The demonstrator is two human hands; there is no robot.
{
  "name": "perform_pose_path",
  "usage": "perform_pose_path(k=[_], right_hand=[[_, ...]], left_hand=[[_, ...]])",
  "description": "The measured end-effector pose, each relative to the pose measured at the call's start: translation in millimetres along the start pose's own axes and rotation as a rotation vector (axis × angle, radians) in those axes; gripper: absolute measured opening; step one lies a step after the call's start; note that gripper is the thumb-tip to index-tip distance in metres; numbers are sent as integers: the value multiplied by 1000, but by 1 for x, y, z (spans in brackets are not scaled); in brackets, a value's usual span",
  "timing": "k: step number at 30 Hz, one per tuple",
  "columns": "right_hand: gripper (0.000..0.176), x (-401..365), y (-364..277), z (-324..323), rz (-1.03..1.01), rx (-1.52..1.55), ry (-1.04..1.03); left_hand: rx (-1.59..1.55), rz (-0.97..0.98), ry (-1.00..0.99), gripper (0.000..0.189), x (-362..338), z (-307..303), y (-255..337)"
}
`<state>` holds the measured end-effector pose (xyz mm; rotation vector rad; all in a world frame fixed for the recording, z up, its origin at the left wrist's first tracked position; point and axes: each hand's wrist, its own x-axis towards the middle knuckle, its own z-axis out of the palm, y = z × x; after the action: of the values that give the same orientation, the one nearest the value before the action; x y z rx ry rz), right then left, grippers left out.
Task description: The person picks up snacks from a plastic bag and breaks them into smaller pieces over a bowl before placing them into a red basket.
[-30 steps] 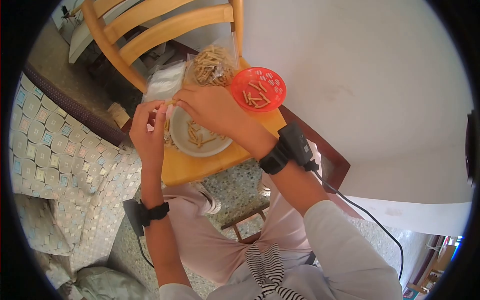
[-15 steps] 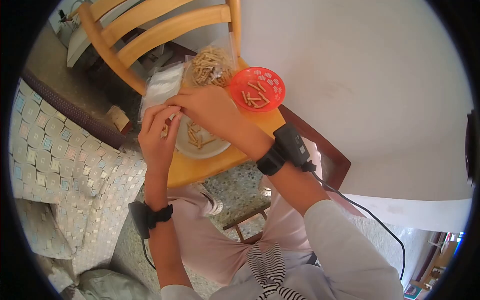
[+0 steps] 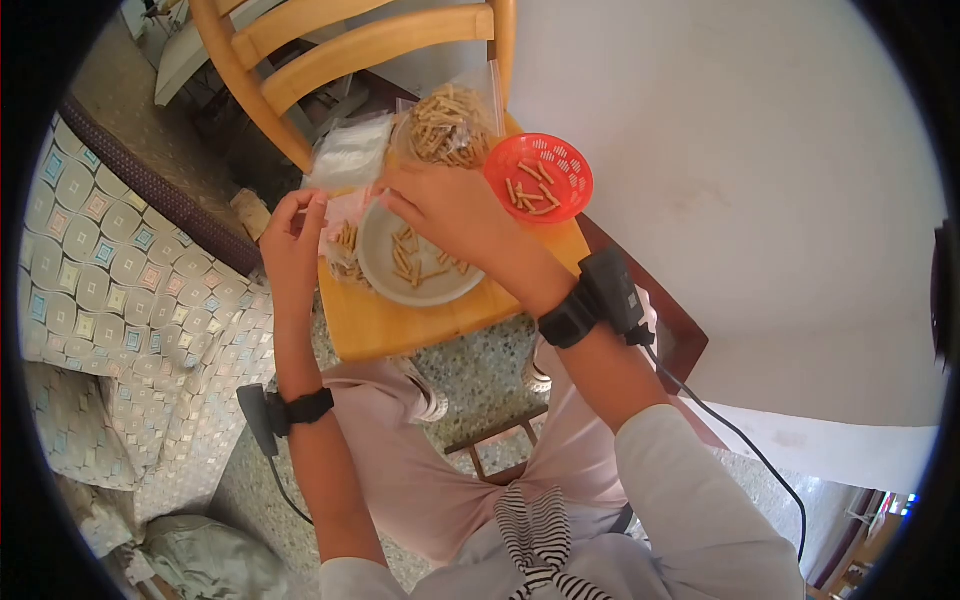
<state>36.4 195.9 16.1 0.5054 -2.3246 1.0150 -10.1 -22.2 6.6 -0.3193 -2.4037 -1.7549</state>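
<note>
My left hand (image 3: 293,225) and my right hand (image 3: 435,205) are apart above the chair seat, fingertips pinched. Between them stretches the top of a small clear plastic bag (image 3: 350,207) with a pinkish tint, held at its two sides. Short tan sticks (image 3: 347,240) show under the bag, near the seat's left edge. Just right of them is a white bowl (image 3: 375,268) with several more sticks in it, partly covered by my right hand. Behind that hand stands a large clear bag (image 3: 452,122) full of the same sticks.
A red perforated basket (image 3: 585,190) holding several sticks sits at the seat's right edge. Flat clear bags (image 3: 350,150) lie at the back left of the wooden chair (image 3: 420,325). Patterned fabric (image 3: 150,270) borders the left, a white wall (image 3: 720,150) the right.
My hands were close together with fingertips meeting; now they have drawn apart sideways, and the bag's top shows between them. The view has shifted slightly, bringing more of the bowl into sight.
</note>
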Motion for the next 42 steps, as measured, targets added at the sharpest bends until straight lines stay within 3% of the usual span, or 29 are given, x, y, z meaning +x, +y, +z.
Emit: perform_pose_path(k=[2,3,5,9,12,14,18,20,27,30,33,35,40,42], right_hand=[[23,-15,20,10,80,-191,-345],[23,-18,23,13,76,-187,-348],[27,-26,30,19,111,-329,-609],[27,-33,33,34,188,-486,-767],[27,-48,41,39,141,-659,-782],[26,-59,49,42,56,-706,-724],[21,-66,61,44,53,-666,-706],[14,-69,66,48,-89,-597,-501],[12,-46,52,41,127,-459,-668],[12,-30,45,33,143,-575,-707],[14,-25,46,24,85,-497,-568],[14,-20,35,17,82,-352,-338],[13,-7,5,-1,27,-141,-143],[11,-4,0,-7,17,-75,-62]], left_hand=[[404,206,-23,17,5,-13,-18],[407,203,-18,17,2,-15,-18],[885,360,-11,14,-4,-19,-18],[885,265,-43,15,-5,-21,-17],[753,361,-108,16,-5,-20,-22],[701,455,-109,17,-7,-14,-15],[609,461,-122,18,-2,-6,-10],[556,389,-100,19,-7,-2,-1],[713,485,-253,19,-17,19,5],[781,487,-356,23,-17,20,-3],[752,389,-437,24,-18,19,3],[682,416,-402,23,-19,23,12],[513,442,-357,24,-19,28,15],[345,343,-282,24,-21,34,19]])
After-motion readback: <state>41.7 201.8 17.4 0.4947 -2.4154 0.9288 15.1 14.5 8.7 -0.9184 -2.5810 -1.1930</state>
